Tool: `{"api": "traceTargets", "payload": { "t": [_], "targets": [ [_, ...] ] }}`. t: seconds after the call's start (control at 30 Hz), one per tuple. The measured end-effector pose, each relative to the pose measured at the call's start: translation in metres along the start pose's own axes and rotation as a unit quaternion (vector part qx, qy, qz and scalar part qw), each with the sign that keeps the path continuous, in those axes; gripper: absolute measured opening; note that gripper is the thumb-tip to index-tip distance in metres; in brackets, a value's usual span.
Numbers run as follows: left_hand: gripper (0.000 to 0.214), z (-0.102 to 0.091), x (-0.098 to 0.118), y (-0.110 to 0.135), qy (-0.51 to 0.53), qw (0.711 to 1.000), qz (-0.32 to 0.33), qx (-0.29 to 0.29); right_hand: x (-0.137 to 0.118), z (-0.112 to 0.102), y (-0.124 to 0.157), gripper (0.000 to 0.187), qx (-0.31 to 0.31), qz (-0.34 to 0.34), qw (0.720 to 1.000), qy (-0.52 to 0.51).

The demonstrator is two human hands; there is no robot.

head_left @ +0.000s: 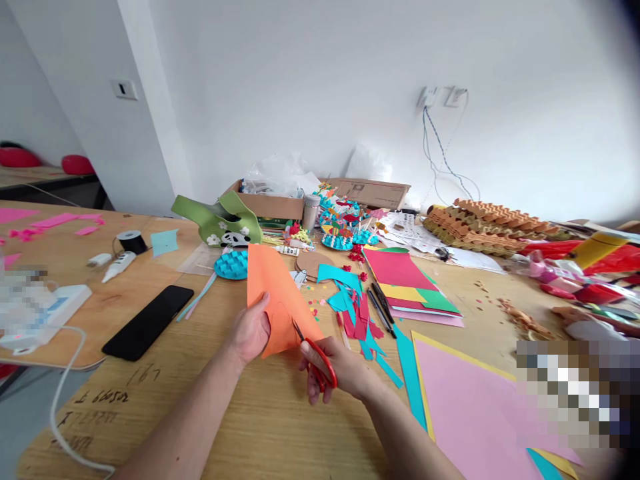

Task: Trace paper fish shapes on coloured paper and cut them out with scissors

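a person's left hand (250, 328) gripped a sheet of orange paper (278, 300) above a wooden desk (280, 427), near teal paper scraps (345, 297), as the right hand (334, 369) closed on red-handled scissors (320, 365), blades (298, 330) at the sheet; a slip could have torn the paper or cut the left hand.

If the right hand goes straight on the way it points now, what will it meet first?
The right hand, holding red-handled scissors, would probably meet the orange paper first; the blades seem to be at it, though depth is somewhat unclear.
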State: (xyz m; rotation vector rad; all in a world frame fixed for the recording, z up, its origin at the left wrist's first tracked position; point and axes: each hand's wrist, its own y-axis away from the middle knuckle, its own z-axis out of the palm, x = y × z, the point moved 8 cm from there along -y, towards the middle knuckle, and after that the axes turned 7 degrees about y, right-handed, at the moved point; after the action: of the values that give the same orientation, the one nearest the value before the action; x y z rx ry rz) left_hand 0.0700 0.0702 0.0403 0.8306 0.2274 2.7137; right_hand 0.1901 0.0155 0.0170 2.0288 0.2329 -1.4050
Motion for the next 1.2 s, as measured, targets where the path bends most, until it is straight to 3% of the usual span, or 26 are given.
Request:
{"api": "traceTargets", "payload": {
  "t": [0.4,1.2],
  "targets": [
    [0.044,-0.0004,0.0023,-0.0011,-0.009,1.000,0.002,-0.010,0.0001,0.0016,0.0006,0.070,-0.008,0.002,1.000,-0.017],
    [0.041,-0.0030,0.0021,0.0012,-0.033,0.999,-0.011,0.031,-0.0024,0.0038,0.0013,0.067,-0.022,-0.025,0.999,-0.036]
  ]
}}
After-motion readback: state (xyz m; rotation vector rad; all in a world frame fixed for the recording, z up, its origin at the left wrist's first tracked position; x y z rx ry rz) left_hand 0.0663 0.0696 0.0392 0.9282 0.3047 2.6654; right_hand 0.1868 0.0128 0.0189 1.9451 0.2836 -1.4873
